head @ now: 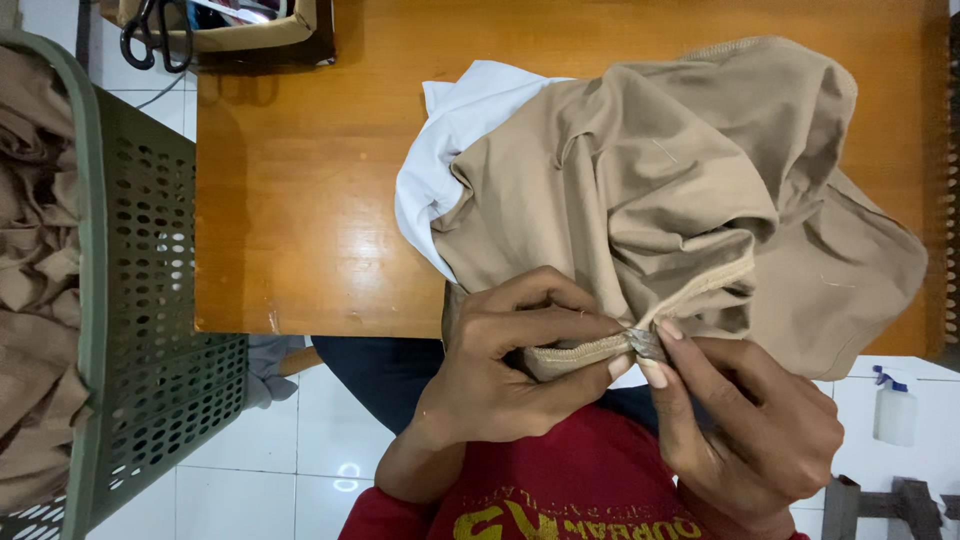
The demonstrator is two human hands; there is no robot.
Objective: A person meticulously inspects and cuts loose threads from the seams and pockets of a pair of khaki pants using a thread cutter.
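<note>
A tan garment (680,190) lies bunched on the wooden table (300,200), with a white lining (440,160) showing at its left. My left hand (510,360) pinches a stitched seam edge of the garment at the table's near edge. My right hand (750,420) grips the same seam from the right, its thumb and fingers meeting the left hand's at a small grey bit (645,342) on the hem. Both hands hold the fabric just above my lap.
A green perforated laundry basket (140,300) filled with tan cloth stands at the left. Black scissors (155,35) rest in a box at the table's far left corner. A small spray bottle (893,405) stands on the white tiled floor at right.
</note>
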